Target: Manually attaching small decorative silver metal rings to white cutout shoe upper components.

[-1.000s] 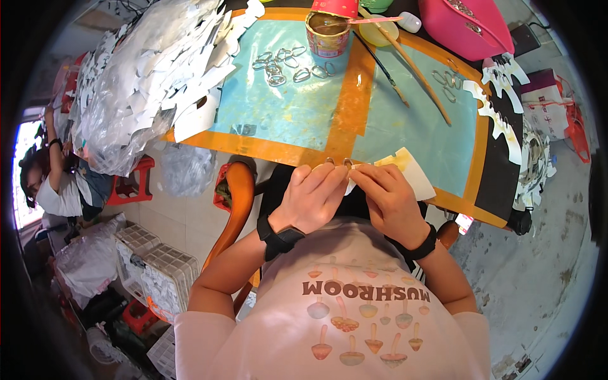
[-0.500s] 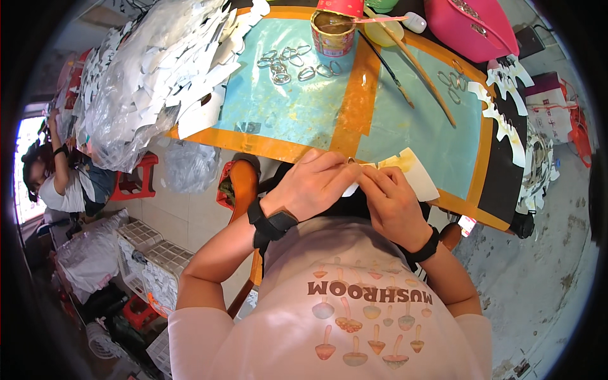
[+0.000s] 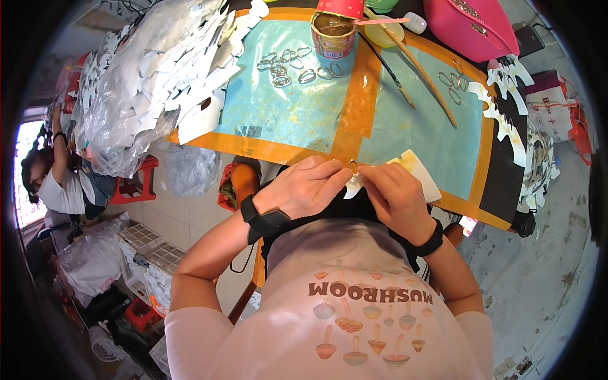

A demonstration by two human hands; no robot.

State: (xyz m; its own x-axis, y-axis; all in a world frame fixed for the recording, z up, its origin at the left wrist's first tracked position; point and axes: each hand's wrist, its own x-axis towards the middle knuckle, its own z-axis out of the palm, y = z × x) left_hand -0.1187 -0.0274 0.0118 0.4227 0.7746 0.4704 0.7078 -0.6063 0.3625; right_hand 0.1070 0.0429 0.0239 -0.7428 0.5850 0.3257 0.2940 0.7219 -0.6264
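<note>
Fingers of the right hand [image 3: 400, 195] pinch a white card [image 3: 423, 176] at the near edge of the desk [image 3: 503, 187], in the head view, and a small metal ring [image 3: 353, 166] shows between the two hands. The left hand [image 3: 304, 187] has its fingers bunched just beside the ring; from here I can't tell whether they grip it. I'd worry about the ring slipping and dropping, since it sits over the rim with the dark lap [image 3: 335, 206] below; too hard a pinch could also crease the card. Farther in, loose rings [image 3: 278, 73] lie near a tub [image 3: 334, 45] of brownish stuff, and a wooden stick [image 3: 424, 84] and thin brush [image 3: 386, 69] slant where a careless reach could knock them. A heap of white cutouts [image 3: 202, 79] blocks the left side, a pink basket [image 3: 459, 43] the far right.
</note>
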